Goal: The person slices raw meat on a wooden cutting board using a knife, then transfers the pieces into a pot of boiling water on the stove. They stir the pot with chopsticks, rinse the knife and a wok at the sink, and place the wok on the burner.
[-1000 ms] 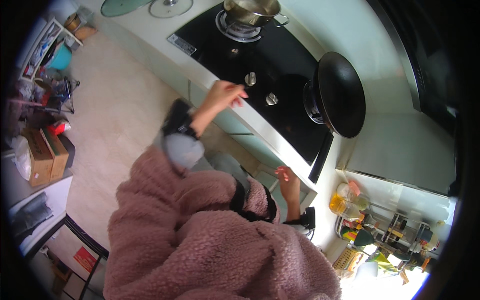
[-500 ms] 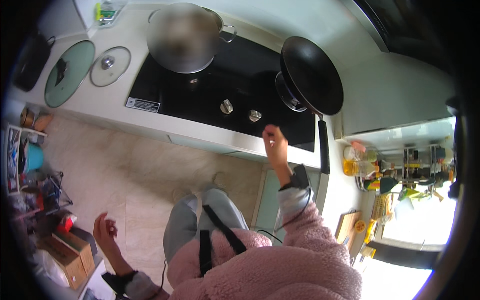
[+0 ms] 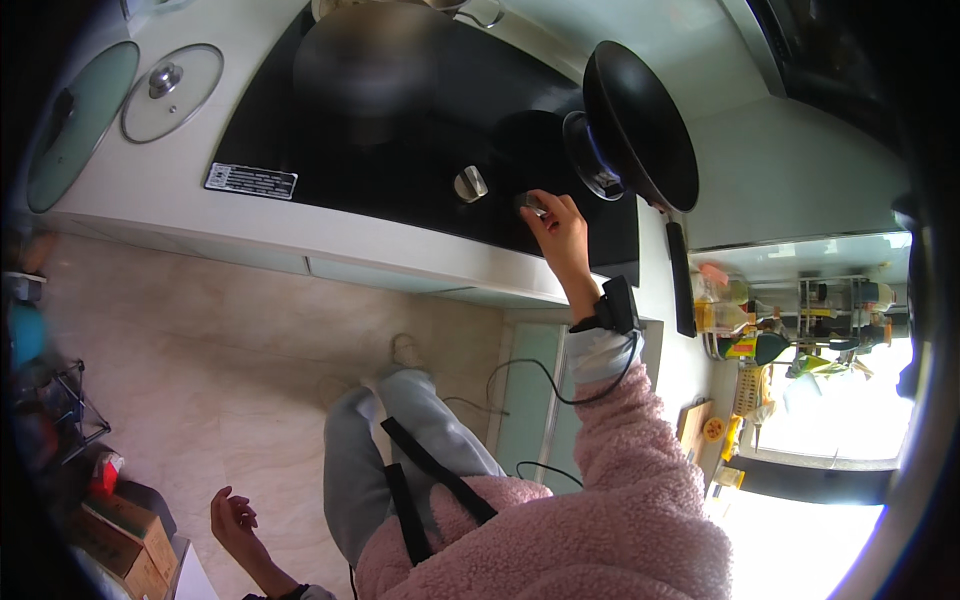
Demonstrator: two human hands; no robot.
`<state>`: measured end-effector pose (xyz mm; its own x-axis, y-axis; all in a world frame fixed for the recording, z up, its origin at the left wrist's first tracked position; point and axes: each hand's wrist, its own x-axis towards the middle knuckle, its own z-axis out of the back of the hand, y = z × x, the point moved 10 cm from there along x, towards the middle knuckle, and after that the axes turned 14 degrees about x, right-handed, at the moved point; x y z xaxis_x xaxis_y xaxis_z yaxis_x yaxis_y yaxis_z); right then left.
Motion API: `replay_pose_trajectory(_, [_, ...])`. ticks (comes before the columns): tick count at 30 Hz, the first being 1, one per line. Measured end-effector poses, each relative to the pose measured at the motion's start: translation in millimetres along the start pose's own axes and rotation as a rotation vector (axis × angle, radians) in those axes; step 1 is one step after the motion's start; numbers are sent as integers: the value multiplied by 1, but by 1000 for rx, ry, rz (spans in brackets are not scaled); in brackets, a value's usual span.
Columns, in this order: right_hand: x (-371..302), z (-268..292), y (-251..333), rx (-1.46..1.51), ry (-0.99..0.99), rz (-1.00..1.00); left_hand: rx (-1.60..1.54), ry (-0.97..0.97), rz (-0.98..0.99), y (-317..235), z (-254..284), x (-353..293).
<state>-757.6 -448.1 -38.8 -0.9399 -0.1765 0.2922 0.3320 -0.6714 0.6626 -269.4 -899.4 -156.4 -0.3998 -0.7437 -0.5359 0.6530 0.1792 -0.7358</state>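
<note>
My right hand (image 3: 562,240) pinches the right metal stove knob (image 3: 531,205) between thumb and fingers, covering part of it. Just left of it, a second stove knob (image 3: 470,184) stands free on the black glass cooktop (image 3: 380,170). A dark wok (image 3: 645,130) sits tilted at the right burner (image 3: 592,160), its handle pointing toward me over the counter edge. Low on the left, my left hand (image 3: 237,525) hangs over the floor with its fingers loosely curled and apart, holding nothing.
Two glass lids, a large one (image 3: 85,125) and a smaller one (image 3: 172,92), rest on the counter left of the cooktop. A pot (image 3: 440,5) is cut off at the top. Cardboard boxes (image 3: 125,540) stand at lower left; bottles (image 3: 722,318) stand at right.
My right hand has moved forward and taken hold of the right knob. The view has shifted forward and right, pushing the pot mostly out of the top. My left hand stays low and empty.
</note>
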Motion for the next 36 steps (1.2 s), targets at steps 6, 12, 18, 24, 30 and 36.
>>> replay_pose_trajectory(6, [1, -1, -2, 53, 11, 1, 16, 44, 14, 3, -23, 1])
replay_pose_trajectory(12, [2, 3, -4, 73, -23, -53, 37, 52, -11, -8, -22, 0])
replay_pose_trajectory(18, [-19, 20, 17, -4, -145, -23, 78, 109, -91, -48, -23, 14])
replay_pose_trajectory(24, [-150, 74, 58, 177, 106, -30, 220, 322, -446, -201, -83, 16])
replay_pose_trajectory(30, [-359, 247, -19, 23, -378, -411, 322, 626, -569, -267, -238, -67])
replay_pose_trajectory(36, [-705, 390, -99, -241, -1126, -1319, 513, 877, -690, -241, -350, -210])
